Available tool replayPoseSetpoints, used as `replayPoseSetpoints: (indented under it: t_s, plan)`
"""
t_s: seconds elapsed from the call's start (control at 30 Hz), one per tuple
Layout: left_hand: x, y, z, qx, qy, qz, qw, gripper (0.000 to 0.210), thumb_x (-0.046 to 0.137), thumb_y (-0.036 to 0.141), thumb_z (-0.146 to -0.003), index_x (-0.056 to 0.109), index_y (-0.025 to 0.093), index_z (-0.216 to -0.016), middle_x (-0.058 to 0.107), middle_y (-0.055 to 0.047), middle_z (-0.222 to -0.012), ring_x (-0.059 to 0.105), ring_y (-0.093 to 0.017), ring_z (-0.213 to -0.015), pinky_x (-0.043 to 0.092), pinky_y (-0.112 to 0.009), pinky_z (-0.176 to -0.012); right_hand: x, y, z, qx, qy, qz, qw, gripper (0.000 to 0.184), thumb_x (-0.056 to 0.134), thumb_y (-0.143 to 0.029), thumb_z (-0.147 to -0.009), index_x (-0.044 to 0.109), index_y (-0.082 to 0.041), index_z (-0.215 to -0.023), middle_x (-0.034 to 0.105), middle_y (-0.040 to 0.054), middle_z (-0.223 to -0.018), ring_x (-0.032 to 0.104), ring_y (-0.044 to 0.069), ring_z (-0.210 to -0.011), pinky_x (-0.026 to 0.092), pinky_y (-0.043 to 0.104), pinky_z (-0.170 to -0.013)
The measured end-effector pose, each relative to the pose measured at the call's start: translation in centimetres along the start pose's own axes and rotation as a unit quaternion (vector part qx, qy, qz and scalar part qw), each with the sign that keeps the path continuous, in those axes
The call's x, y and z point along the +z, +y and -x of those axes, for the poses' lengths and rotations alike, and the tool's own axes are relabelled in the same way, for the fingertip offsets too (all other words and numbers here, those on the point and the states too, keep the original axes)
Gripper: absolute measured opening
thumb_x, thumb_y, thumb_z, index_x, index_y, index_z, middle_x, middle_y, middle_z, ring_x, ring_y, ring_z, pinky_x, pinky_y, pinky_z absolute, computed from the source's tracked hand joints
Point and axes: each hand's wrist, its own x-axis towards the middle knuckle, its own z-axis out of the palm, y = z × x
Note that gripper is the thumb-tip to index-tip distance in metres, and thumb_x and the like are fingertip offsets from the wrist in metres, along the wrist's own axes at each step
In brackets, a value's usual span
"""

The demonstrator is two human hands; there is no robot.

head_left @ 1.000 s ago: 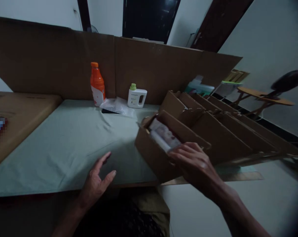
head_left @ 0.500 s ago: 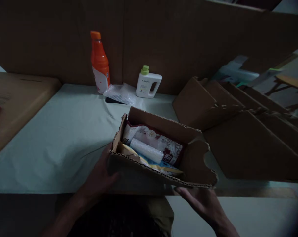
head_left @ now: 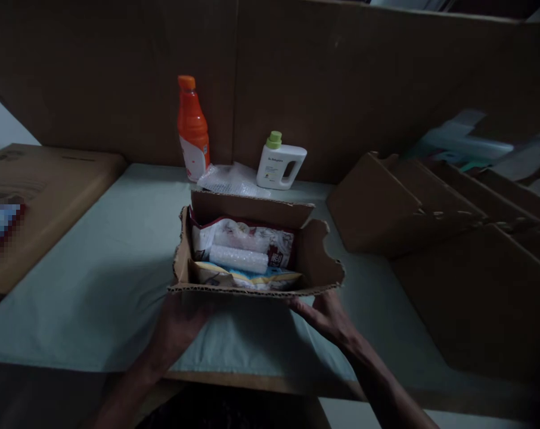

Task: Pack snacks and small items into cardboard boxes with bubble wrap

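Note:
An open cardboard box point(head_left: 256, 292) with rough-cut edges is held between my two hands. My left hand point(head_left: 176, 325) grips its near left side, the fingers partly hidden and dim. At the near right, my right hand point(head_left: 326, 316) supports the box, with some fingers out of sight behind or under it. Inside lie a white and dark-red printed packet point(head_left: 281, 244), a roll of bubble wrap point(head_left: 238, 258) in the middle, and a yellow-edged blue packet point(head_left: 270, 279) along the near wall.
An orange bottle point(head_left: 194, 134) and a white jug with a green cap point(head_left: 281, 167) stand at the back, a bubble-wrap sheet point(head_left: 229, 179) between them. Cardboard dividers point(head_left: 372, 202) stand to the right. A closed carton point(head_left: 64, 179) lies left on the pale green cloth point(head_left: 131, 238).
The box has moved left and away from me, over the cloth, and turned squarer to the table edge. Both hands have moved along with it. The view has shifted slightly.

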Motion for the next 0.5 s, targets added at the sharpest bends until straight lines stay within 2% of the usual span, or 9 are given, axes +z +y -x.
replayPoseSetpoints:
  t_s: [0.07, 0.17, 0.2, 0.27, 0.33, 0.37, 0.43, 0.5]
  plan:
    - [-0.3, -0.6, -0.5, -0.017, 0.011, 0.010, 1.000, 0.044, 0.071, 0.048, -0.074, 0.065, 0.020, -0.108, 0.074, -0.010, -0.105, 0.067, -0.033, -0.115, 0.053, -0.048, -0.103, -0.1, 0.1, -1.1, -0.004, -0.013, -0.005, 1.000, 0.053, 0.061, -0.065, -0.088, 0.071, -0.019, -0.114, 0.075, 0.0136, -0.109, 0.071, 0.030, -0.099, 0.061, 0.043, -0.083]
    - [-1.0, -0.8, -1.1, -0.036, -0.008, 0.022, 0.999, 0.043, 0.071, 0.047, -0.072, 0.065, 0.020, -0.106, 0.074, -0.011, -0.107, 0.069, -0.033, -0.109, 0.055, -0.048, -0.100, -3.1, -0.2, -1.6, -0.026, -0.042, -0.006, 0.999, 0.051, 0.066, -0.059, -0.088, 0.069, -0.021, -0.123, 0.074, 0.0129, -0.119, 0.071, 0.030, -0.107, 0.060, 0.043, -0.088]
    - [-1.2, -0.5, -1.3, -0.038, -0.015, 0.028, 0.999, 0.046, 0.071, 0.046, -0.072, 0.064, 0.020, -0.110, 0.074, -0.011, -0.111, 0.069, -0.032, -0.110, 0.055, -0.047, -0.100, -4.7, -0.8, -1.9, -0.033, -0.030, -0.008, 0.999, 0.050, 0.067, -0.054, -0.089, 0.067, -0.023, -0.128, 0.072, 0.0117, -0.124, 0.070, 0.029, -0.110, 0.060, 0.042, -0.091]
    - [-1.7, 0.2, -2.0, -0.046, -0.041, 0.052, 0.997, 0.055, 0.072, 0.044, -0.073, 0.061, 0.019, -0.120, 0.072, -0.012, -0.120, 0.068, -0.032, -0.114, 0.055, -0.046, -0.100, -7.9, -3.2, -3.1, -0.047, 0.035, 0.002, 0.998, 0.044, 0.068, -0.045, -0.091, 0.066, -0.026, -0.131, 0.071, 0.0082, -0.129, 0.069, 0.026, -0.113, 0.058, 0.039, -0.094]
    - [-2.0, 0.9, -2.6, -0.060, -0.082, 0.081, 0.991, 0.057, 0.072, 0.043, -0.075, 0.060, 0.018, -0.124, 0.072, -0.012, -0.121, 0.069, -0.031, -0.110, 0.056, -0.044, -0.098, -10.0, -6.7, -5.6, -0.082, 0.074, 0.038, 0.993, 0.034, 0.067, -0.037, -0.093, 0.069, -0.028, -0.125, 0.072, 0.0052, -0.125, 0.069, 0.023, -0.110, 0.057, 0.036, -0.094]
    - [-2.1, 1.2, -2.8, -0.066, -0.101, 0.091, 0.989, 0.055, 0.073, 0.044, -0.075, 0.061, 0.018, -0.122, 0.073, -0.012, -0.118, 0.070, -0.031, -0.107, 0.057, -0.044, -0.096, -10.4, -8.5, -7.2, -0.110, 0.050, 0.063, 0.991, 0.029, 0.067, -0.036, -0.093, 0.071, -0.027, -0.121, 0.073, 0.0049, -0.123, 0.070, 0.022, -0.109, 0.057, 0.035, -0.092]
    - [-2.1, 1.3, -2.9, -0.073, -0.118, 0.096, 0.986, 0.052, 0.075, 0.046, -0.075, 0.064, 0.018, -0.118, 0.075, -0.011, -0.110, 0.071, -0.031, -0.103, 0.058, -0.045, -0.093, -9.4, -11.7, -10.5, -0.167, -0.085, 0.115, 0.976, 0.028, 0.066, -0.034, -0.093, 0.073, -0.024, -0.119, 0.073, 0.0063, -0.121, 0.071, 0.022, -0.105, 0.058, 0.033, -0.087]
    - [-1.9, 1.0, -2.7, -0.078, -0.116, 0.094, 0.986, 0.053, 0.075, 0.049, -0.076, 0.065, 0.019, -0.118, 0.076, -0.010, -0.104, 0.071, -0.032, -0.103, 0.058, -0.046, -0.092, -6.9, -13.7, -13.3, -0.210, -0.232, 0.195, 0.930, 0.031, 0.071, -0.030, -0.088, 0.073, -0.022, -0.118, 0.075, 0.0074, -0.116, 0.072, 0.022, -0.099, 0.058, 0.032, -0.083]
